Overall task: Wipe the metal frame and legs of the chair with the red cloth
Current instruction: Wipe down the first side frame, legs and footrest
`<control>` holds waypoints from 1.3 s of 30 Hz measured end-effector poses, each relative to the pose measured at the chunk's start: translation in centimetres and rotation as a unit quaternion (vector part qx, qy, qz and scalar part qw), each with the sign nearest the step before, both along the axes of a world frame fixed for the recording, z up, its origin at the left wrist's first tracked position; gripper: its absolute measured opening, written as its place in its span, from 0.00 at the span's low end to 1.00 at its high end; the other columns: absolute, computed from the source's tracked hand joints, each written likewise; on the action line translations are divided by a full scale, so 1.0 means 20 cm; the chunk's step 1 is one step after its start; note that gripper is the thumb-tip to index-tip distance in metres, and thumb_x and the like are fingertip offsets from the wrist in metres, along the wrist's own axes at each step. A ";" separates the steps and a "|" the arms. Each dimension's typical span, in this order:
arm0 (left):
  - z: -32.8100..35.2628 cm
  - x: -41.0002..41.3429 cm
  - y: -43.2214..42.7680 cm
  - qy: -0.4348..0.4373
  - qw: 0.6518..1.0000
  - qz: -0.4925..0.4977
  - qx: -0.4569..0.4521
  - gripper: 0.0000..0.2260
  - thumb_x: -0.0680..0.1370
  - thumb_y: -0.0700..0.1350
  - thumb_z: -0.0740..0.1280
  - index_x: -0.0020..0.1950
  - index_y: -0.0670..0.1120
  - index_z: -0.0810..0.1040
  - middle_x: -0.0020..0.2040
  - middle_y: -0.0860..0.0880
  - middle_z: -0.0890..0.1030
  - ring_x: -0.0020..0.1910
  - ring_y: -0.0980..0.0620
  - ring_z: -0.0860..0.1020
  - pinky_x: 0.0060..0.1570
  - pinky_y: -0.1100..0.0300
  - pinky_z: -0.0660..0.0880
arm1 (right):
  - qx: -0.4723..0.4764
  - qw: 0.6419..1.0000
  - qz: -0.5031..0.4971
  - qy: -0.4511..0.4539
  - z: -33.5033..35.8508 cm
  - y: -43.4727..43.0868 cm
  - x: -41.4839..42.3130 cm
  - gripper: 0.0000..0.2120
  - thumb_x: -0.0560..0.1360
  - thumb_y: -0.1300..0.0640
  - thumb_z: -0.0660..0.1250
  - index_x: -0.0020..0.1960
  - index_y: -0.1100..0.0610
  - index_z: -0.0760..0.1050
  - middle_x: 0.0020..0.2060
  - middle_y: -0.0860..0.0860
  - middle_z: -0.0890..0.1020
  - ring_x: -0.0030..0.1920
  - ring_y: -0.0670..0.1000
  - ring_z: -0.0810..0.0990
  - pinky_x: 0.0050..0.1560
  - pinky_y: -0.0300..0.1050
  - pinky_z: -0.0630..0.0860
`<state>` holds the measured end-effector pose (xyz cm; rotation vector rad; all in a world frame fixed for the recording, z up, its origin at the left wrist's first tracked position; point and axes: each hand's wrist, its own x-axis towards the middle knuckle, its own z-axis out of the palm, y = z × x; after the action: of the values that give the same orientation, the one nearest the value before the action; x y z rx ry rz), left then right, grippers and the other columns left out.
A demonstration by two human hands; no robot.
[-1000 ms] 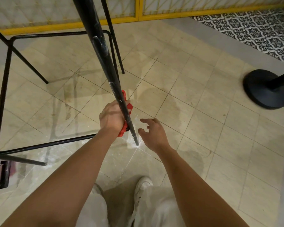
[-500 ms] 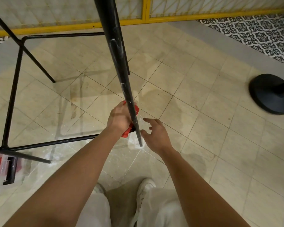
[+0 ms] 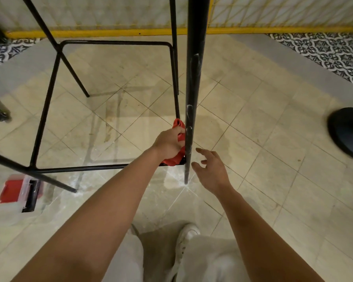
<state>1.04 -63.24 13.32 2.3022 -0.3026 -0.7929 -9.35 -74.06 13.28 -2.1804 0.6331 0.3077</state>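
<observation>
The chair's black metal frame stands on the tiled floor, its near leg (image 3: 194,88) running down the middle of the view to the floor. My left hand (image 3: 168,142) is shut on the red cloth (image 3: 179,137), pressing it against the left side of that leg, low down where the footrest bar (image 3: 80,169) meets it. My right hand (image 3: 213,169) hovers open just right of the leg's foot, fingers spread, touching nothing. The other legs and the square footrest ring (image 3: 114,42) lie to the left and behind.
A red and clear plastic box (image 3: 14,192) sits on the floor at the left. A black round stand base (image 3: 346,132) is at the right. A yellow-framed barrier (image 3: 110,33) runs along the back. My white shoe (image 3: 186,235) is below.
The view has swung so the near leg now looks almost upright. My left hand with the cloth stays low on the leg; my right hand stays open beside it.
</observation>
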 end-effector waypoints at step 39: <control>-0.08 -0.22 0.04 -0.066 0.995 0.065 0.027 0.14 0.81 0.45 0.57 0.67 0.48 0.67 0.51 0.46 0.75 0.48 0.48 0.76 0.44 0.65 0.67 | 0.006 1.000 0.012 0.023 0.02 -0.02 -0.03 0.22 0.77 0.56 0.63 0.70 0.52 0.66 0.65 0.50 0.69 0.60 0.50 0.74 0.51 0.38 0.71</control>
<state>-3.37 -62.39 11.72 2.4033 -0.1887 -0.5922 -9.89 -74.50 13.63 -2.1758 0.6291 0.3748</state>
